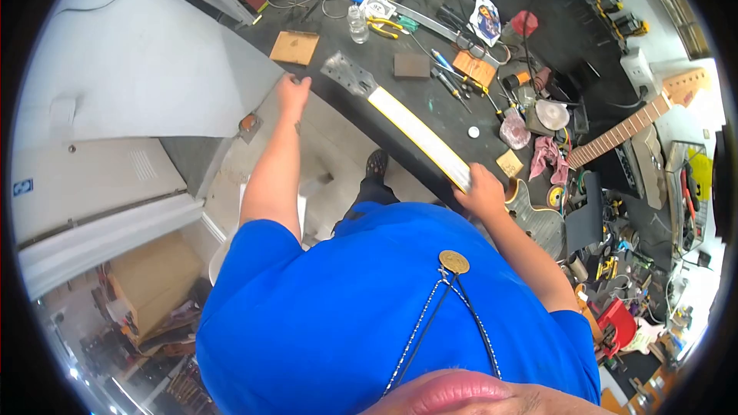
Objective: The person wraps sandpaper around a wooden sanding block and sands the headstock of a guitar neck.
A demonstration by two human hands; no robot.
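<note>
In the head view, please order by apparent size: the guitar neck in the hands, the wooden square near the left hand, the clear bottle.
1. guitar neck, clearly the largest.
2. wooden square.
3. clear bottle, smallest; it lies farther from the camera, so its place below the square is not sure.

Dark workbench (461, 119): guitar (419, 131), tools, wood blocks.

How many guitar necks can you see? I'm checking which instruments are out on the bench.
2. One guitar neck with a pale fretboard lies under both hands; another fretted neck rests at the right. Clutter may hide more.
</note>
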